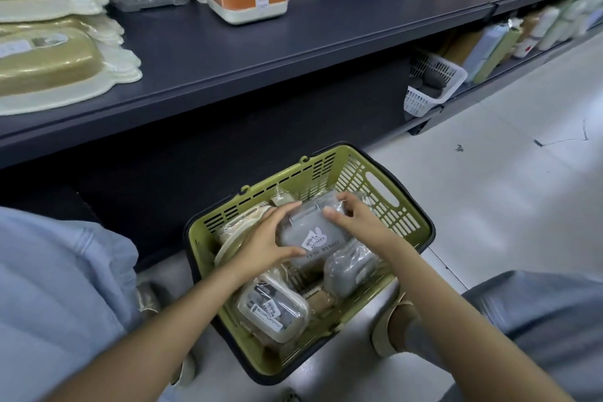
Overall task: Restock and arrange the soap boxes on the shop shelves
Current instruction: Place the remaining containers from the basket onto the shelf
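Shop aisle, dark shelf (261,42) above a green basket (359,173) on the floor. Left hand (261,243) and right hand (354,220), fingers curled, grip a grey soap box (311,232) over the basket, which contains further wrapped soap boxes (274,310).

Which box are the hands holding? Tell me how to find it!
Find the green basket on the floor below the dark shelf. Over its middle, the left hand and right hand grip a grey box wrapped in clear plastic. It alone is lifted above the other boxes, and its lid bears a white rabbit-shaped sticker.
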